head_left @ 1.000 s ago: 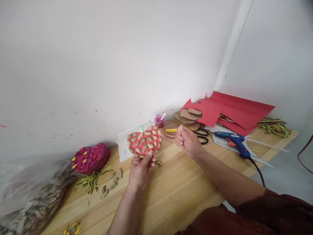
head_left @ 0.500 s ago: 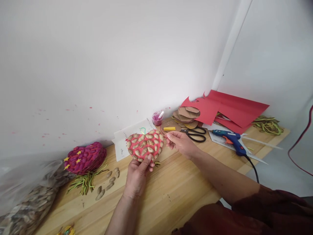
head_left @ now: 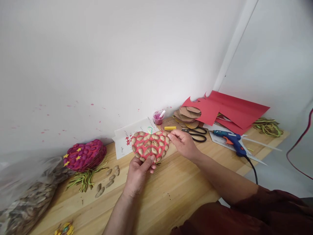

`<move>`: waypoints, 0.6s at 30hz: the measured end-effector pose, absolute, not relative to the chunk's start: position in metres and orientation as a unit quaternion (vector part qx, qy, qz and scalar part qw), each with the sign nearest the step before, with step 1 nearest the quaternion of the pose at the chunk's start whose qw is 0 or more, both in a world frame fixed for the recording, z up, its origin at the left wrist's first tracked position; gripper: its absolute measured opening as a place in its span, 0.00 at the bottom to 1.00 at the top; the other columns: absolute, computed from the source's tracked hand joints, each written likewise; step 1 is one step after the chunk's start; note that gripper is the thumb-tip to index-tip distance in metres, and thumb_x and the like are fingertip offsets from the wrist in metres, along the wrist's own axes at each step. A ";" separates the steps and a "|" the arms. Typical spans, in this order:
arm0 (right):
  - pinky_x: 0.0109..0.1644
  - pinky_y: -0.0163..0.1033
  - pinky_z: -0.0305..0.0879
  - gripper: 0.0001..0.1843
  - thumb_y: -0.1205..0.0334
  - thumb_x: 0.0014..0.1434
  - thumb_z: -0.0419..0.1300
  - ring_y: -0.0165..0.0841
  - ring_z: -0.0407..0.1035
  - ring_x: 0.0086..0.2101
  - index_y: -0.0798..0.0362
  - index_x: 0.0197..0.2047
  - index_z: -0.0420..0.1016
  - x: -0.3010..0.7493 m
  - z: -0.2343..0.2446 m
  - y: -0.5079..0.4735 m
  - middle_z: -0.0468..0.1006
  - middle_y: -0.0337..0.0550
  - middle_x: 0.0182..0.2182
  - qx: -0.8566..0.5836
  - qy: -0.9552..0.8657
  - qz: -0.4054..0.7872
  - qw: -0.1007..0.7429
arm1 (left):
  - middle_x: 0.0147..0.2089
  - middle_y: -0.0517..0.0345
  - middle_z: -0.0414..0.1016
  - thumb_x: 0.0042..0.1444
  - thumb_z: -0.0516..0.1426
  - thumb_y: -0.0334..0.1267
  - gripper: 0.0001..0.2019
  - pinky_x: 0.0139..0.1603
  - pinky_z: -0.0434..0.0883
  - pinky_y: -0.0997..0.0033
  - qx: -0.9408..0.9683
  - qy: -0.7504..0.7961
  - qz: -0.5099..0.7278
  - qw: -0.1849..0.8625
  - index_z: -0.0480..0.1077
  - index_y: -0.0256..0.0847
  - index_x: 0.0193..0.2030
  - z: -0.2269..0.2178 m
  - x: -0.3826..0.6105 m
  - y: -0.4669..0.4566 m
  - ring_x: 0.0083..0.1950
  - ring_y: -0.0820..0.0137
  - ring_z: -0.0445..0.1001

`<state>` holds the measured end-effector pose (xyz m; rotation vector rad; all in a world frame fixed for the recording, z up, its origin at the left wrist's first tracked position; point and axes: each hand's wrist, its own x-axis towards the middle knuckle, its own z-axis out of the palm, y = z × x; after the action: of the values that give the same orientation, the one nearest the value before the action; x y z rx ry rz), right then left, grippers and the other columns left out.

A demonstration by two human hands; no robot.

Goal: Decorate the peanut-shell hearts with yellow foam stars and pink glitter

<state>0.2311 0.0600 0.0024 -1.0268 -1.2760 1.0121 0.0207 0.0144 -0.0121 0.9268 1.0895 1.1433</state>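
Note:
A red heart-shaped piece (head_left: 149,143) covered with rows of peanuts is held up above the table. My left hand (head_left: 140,169) grips its lower edge, thumb on the front and fingers behind. My right hand (head_left: 182,142) pinches the heart's upper right edge between thumb and fingers. A small green loop (head_left: 150,130) sticks up from the notch at the top. Behind the heart lies a white sheet (head_left: 121,148) with writing and several small red stars (head_left: 128,139) on it.
On the left are stacked purple hearts (head_left: 84,155), loose peanuts (head_left: 111,177) and a plastic bag of peanuts (head_left: 31,199). To the right lie black-handled scissors (head_left: 198,135), a blue glue gun (head_left: 231,138) with a cord, and red card (head_left: 241,109). A paint cup (head_left: 158,118) stands by the wall.
The peanut heart and my left hand have shifted slightly right, uncovering more red stars on the sheet. The heart's right edge now meets my right fingertips.

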 end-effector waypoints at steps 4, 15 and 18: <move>0.32 0.37 0.52 0.20 0.44 0.58 0.67 0.29 0.56 0.26 0.50 0.26 0.72 0.233 0.000 0.063 0.66 0.35 0.23 -0.415 -0.524 0.464 0.581 | 0.24 0.56 0.75 0.45 0.73 0.48 0.18 0.22 0.66 0.76 0.411 0.465 0.503 0.601 0.75 0.36 0.30 -0.014 0.019 0.016 0.25 0.73 0.70; 0.26 0.34 0.52 0.27 0.37 0.57 0.67 0.26 0.57 0.21 0.51 0.26 0.65 0.237 0.008 0.025 0.64 0.33 0.20 -0.339 -0.509 0.637 0.469 | 0.30 0.56 0.78 0.42 0.75 0.47 0.20 0.30 0.73 0.74 0.398 0.427 0.568 0.580 0.77 0.35 0.34 -0.027 0.017 0.027 0.29 0.72 0.74; 0.26 0.34 0.54 0.25 0.41 0.58 0.68 0.26 0.58 0.22 0.52 0.26 0.67 0.258 0.015 -0.004 0.67 0.35 0.21 -0.375 -0.541 0.642 0.393 | 0.28 0.57 0.77 0.40 0.76 0.45 0.20 0.31 0.73 0.74 0.400 0.412 0.585 0.573 0.76 0.35 0.33 -0.031 0.017 0.030 0.28 0.73 0.73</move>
<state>0.2585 -0.0040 0.0149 -0.9528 -1.3736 1.6282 0.0165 0.0300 -0.0306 0.9371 0.9664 1.3703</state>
